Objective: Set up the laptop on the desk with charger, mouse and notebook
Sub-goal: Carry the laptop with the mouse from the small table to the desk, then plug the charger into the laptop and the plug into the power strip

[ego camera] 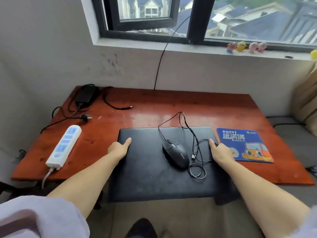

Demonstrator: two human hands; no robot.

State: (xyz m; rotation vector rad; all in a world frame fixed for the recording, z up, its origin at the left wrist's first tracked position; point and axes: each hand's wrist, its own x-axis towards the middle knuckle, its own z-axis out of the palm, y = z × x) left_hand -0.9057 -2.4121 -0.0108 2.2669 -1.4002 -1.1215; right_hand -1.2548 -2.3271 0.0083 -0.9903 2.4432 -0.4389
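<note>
A closed black laptop [145, 169] lies with its far half on the red-brown desk [171, 109] and its near half past the front edge. My left hand [119, 148] grips its left side, thumb on the lid. My right hand [221, 152] grips its right side. A black wired mouse [175, 153] rests on the lid, its cable [197, 152] looped beside it. The black charger brick [86, 94] sits at the far left corner, its plug [85, 117] and barrel tip [130, 107] lying loose. A blue mouse pad [243, 145] lies right of the laptop.
A white power strip [64, 146] lies near the desk's left front edge, its cord hanging off. A black cable [159, 66] runs from the window down behind the desk. Small toys [245, 46] stand on the sill. A cushion [307, 100] is at the right.
</note>
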